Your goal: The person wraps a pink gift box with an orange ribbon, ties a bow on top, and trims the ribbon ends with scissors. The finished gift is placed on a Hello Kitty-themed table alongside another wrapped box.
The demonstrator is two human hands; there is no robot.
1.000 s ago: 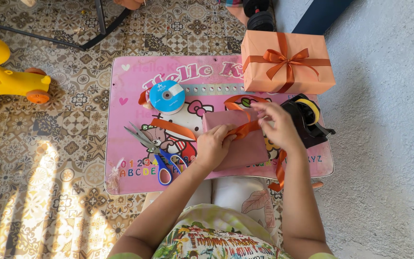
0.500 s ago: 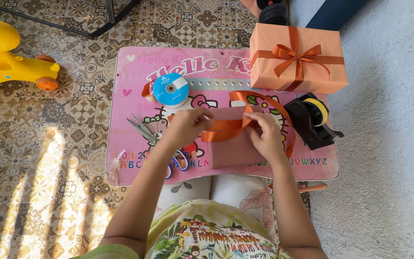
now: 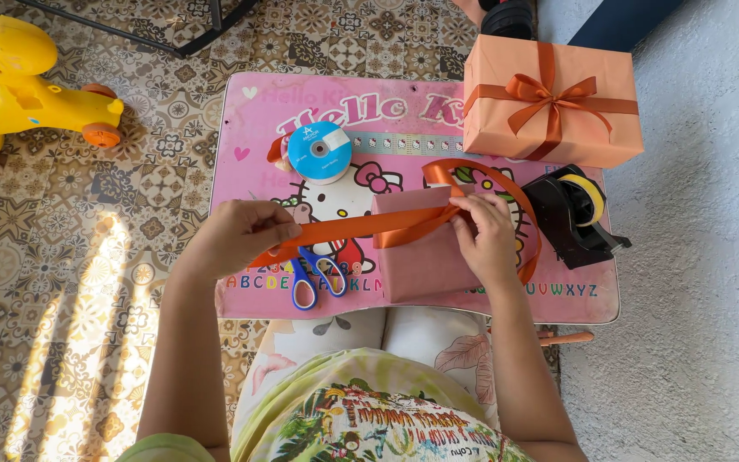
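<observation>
Your left hand (image 3: pixel 237 235), left of the frame's centre, has its fingers curled shut on the orange ribbon (image 3: pixel 344 228), pinching the strip near its free end. From that grip the ribbon runs taut and flat to the right, across to the top edge of the pink wrapped box (image 3: pixel 425 257). Your right hand (image 3: pixel 485 239) lies on the box's upper right part, fingers bent down and pressed together on the ribbon where it crosses the paper; whether they pinch it or only pin it you cannot tell from here. Past that hand the ribbon rises in a wide loop toward the upper right and curves down along the box's right side.

The box is a flat rectangle in dusty pink paper, plain and smooth, lying at the centre of the frame on the pink children's table (image 3: pixel 250 137), its near edge at the table's lower edge.

Under your left hand the blue-handled scissors (image 3: pixel 305 278) lie on the table. Above them, upper centre, sits a blue ribbon spool (image 3: pixel 320 151). To the right of the box stands a black tape dispenser (image 3: pixel 575 214), and above it, at the upper right corner of the table, an orange gift box tied with a bow (image 3: pixel 549 98). A yellow ride-on toy (image 3: pixel 19 85) stands on the patterned floor at upper left.
</observation>
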